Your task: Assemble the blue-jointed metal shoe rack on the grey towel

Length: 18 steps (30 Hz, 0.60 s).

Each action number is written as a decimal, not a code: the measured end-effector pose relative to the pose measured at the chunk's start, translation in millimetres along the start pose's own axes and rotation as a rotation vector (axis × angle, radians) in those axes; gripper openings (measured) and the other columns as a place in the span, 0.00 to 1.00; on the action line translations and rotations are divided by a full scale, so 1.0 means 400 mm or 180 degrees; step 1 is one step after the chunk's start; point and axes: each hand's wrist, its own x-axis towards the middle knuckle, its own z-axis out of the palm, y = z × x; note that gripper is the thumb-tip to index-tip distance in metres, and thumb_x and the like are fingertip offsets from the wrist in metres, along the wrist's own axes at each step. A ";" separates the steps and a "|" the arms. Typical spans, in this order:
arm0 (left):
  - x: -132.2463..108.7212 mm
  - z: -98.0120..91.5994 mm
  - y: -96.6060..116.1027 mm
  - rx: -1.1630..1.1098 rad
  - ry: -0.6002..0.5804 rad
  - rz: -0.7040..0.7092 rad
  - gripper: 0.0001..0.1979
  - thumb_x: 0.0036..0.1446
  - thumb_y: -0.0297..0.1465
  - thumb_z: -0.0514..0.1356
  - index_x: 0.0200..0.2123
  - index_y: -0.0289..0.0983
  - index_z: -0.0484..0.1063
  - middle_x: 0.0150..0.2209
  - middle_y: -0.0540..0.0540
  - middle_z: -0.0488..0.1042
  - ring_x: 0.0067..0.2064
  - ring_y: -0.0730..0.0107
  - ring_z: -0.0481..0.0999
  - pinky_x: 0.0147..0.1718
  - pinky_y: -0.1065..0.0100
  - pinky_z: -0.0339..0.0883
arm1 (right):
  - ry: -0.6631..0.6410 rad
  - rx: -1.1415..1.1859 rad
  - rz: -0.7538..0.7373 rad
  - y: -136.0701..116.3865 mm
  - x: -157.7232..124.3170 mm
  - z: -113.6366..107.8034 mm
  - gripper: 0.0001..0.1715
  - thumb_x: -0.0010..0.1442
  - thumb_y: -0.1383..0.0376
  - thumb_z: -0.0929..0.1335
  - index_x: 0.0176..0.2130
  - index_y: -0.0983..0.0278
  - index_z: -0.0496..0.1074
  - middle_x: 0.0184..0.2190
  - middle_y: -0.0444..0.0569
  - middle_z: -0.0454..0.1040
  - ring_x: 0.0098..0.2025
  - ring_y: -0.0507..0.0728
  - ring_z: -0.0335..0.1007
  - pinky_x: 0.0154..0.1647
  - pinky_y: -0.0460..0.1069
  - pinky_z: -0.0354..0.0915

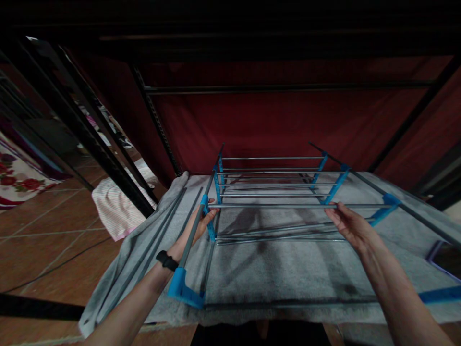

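Note:
A partly built rack of grey metal tubes and blue plastic connectors lies across a grey cloth. My left hand (pixel 204 223), with a dark band on its wrist, reaches under the left side pole (pixel 192 235). Its thumb and fingers close about the left end of a crosswise metal rod (pixel 273 206), beside a blue connector (pixel 204 203). Farther right, my right hand (pixel 349 223) pinches the same rod from below with its fingertips, short of the right blue connector (pixel 391 202). Under this rod, several loose rods (pixel 281 233) rest between the side connectors.
Grey tubes (pixel 162 235) lie on the cloth (pixel 273 274) at the left. A blue corner piece (pixel 183 288) sits near the front edge. Dark metal posts (pixel 82 125) and a red curtain (pixel 288 125) stand behind. A dark-screened, purple-edged object (pixel 444 259) lies at the right.

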 end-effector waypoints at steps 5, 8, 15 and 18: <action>0.018 0.000 -0.042 -0.0092 0.0092 0.0143 0.30 0.56 0.47 0.65 0.58 0.40 0.66 0.47 0.42 0.76 0.51 0.53 0.76 0.54 0.52 0.70 | 0.0060 0.0009 0.0013 -0.001 -0.004 0.007 0.15 0.66 0.76 0.62 0.32 0.66 0.74 0.27 0.47 0.79 0.27 0.51 0.79 0.37 0.43 0.79; 0.022 0.005 -0.047 -0.0207 0.0079 0.0196 0.31 0.57 0.47 0.64 0.59 0.41 0.65 0.45 0.44 0.76 0.49 0.55 0.76 0.54 0.53 0.70 | 0.0058 0.0003 -0.0003 0.000 -0.007 0.004 0.15 0.66 0.77 0.62 0.32 0.67 0.74 0.27 0.47 0.79 0.28 0.51 0.79 0.37 0.43 0.79; 0.016 0.015 -0.026 -0.0229 0.0132 0.0192 0.32 0.56 0.46 0.64 0.60 0.40 0.63 0.43 0.44 0.76 0.45 0.56 0.78 0.51 0.53 0.72 | 0.0021 -0.0039 -0.0068 0.005 0.001 -0.013 0.09 0.63 0.75 0.67 0.34 0.65 0.74 0.29 0.45 0.79 0.29 0.51 0.79 0.37 0.43 0.79; 0.016 0.013 -0.024 -0.0244 0.0087 0.0133 0.34 0.55 0.47 0.64 0.61 0.40 0.63 0.46 0.43 0.76 0.45 0.53 0.78 0.53 0.49 0.71 | -0.0051 0.0001 -0.0153 0.009 0.007 -0.019 0.08 0.62 0.75 0.68 0.33 0.64 0.74 0.29 0.44 0.79 0.29 0.51 0.79 0.37 0.43 0.79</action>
